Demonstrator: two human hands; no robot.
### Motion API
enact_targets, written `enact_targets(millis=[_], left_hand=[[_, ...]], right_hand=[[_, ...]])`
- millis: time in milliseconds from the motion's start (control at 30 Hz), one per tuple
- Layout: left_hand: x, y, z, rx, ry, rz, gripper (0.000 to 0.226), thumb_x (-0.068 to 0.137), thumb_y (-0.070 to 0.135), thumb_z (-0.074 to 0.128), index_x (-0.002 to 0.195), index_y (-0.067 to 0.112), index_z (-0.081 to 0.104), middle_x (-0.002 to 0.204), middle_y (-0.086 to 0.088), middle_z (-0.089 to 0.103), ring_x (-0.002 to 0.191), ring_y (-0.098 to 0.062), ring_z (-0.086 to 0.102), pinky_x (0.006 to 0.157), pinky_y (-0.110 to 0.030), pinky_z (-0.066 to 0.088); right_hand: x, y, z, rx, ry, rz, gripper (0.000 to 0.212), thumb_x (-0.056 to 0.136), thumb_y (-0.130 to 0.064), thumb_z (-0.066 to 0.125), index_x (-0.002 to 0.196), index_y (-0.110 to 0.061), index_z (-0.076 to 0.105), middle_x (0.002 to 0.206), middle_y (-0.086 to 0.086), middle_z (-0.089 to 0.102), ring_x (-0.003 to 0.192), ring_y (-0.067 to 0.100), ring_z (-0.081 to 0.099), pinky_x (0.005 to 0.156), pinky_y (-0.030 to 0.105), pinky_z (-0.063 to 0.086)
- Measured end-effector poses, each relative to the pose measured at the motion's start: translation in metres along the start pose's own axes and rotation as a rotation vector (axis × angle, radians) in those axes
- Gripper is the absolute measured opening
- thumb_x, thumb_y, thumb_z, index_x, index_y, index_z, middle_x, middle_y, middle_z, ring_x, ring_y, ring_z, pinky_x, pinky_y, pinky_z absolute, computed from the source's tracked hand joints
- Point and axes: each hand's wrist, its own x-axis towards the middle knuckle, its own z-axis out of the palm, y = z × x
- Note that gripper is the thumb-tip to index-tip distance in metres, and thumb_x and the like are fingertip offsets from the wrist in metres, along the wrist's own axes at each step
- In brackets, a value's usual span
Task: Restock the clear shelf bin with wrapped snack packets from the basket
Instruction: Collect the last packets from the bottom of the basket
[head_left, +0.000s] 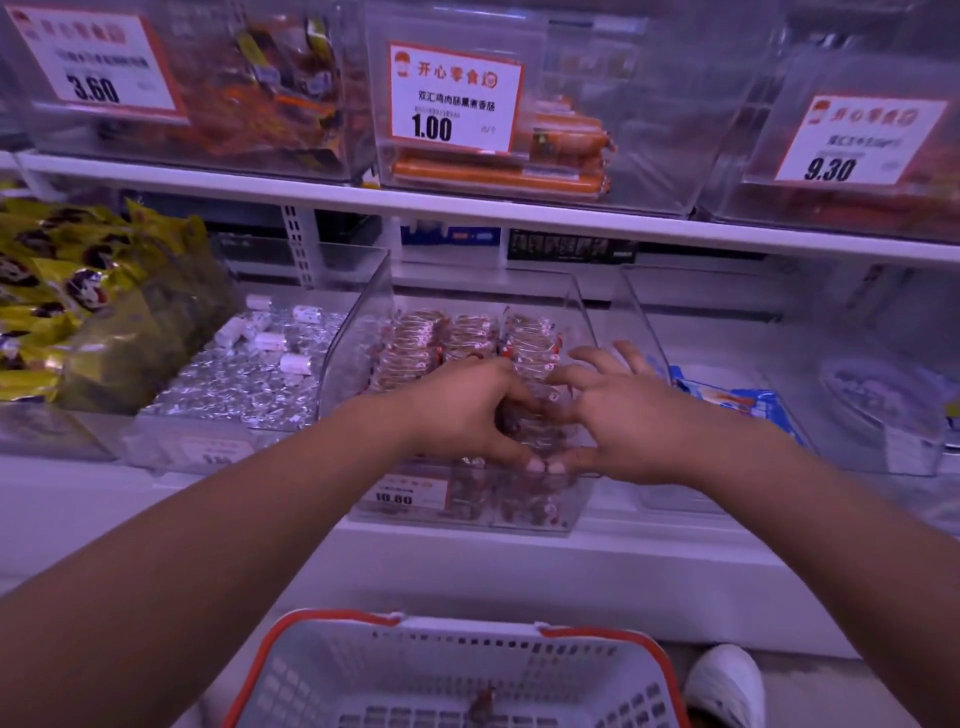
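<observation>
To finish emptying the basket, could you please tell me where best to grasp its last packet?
Probably by its upper end, from straight above: the packet seems to stand alone on the floor of the basket, whose tall walls block any sideways approach.

Clear plastic shelf bin (576, 317) open at top; access from above and front. White upper shelf board (467, 213) overhangs the rear, limiting headroom there. Tall clear side walls bound the bin left and right. Rows of clear-wrapped reddish snack packets (467, 332) fill the back half. Left hand (467, 410) and right hand (618, 415) occupy the front opening, thumbs touching. Neighbouring bin of silver foil-wrapped sweets (249, 379) sits just beside left wall. White perforated basket with orange rim (670, 670) stands below, its top open.
</observation>
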Motion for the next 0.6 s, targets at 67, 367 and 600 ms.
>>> enact_targets(millis=[67, 367, 600], left_hand=[[0.003, 0.006, 0.001, -0.007, 0.005, 0.027, 0.060, 0.068, 0.059, 0.078, 0.121, 0.032, 0.069, 0.104, 0.005, 0.060, 0.092, -0.016, 0.058, 0.083, -0.035, 0.052], [0.020, 0.019, -0.002, 0.209, -0.165, 0.018, 0.056, 0.071, 0.054, 0.078, 0.122, 0.034, 0.066, 0.105, 0.008, 0.065, 0.097, -0.018, 0.057, 0.090, -0.035, 0.049], [0.017, 0.042, -0.001, 0.324, -0.077, 0.216, 0.031, 0.082, 0.029, 0.071, 0.112, 0.033, 0.075, 0.090, 0.009, 0.062, 0.090, -0.017, 0.061, 0.073, -0.026, 0.041]], right_hand=[[-0.012, 0.006, -0.004, 0.102, 0.048, 0.049, 0.072, 0.079, -0.073, 0.055, 0.141, -0.035, 0.050, 0.152, -0.005, 0.038, 0.148, 0.021, 0.013, 0.120, 0.053, 0.008], [-0.069, -0.010, 0.050, 0.739, 0.827, 0.274, 0.018, 0.085, -0.003, 0.066, 0.098, -0.014, 0.075, 0.101, -0.001, 0.069, 0.104, 0.014, 0.062, 0.098, 0.020, 0.042], [-0.072, -0.027, 0.072, 0.815, 0.917, 0.287, 0.020, 0.086, -0.003, 0.057, 0.095, -0.010, 0.074, 0.099, 0.001, 0.067, 0.102, 0.015, 0.062, 0.095, 0.023, 0.044]])
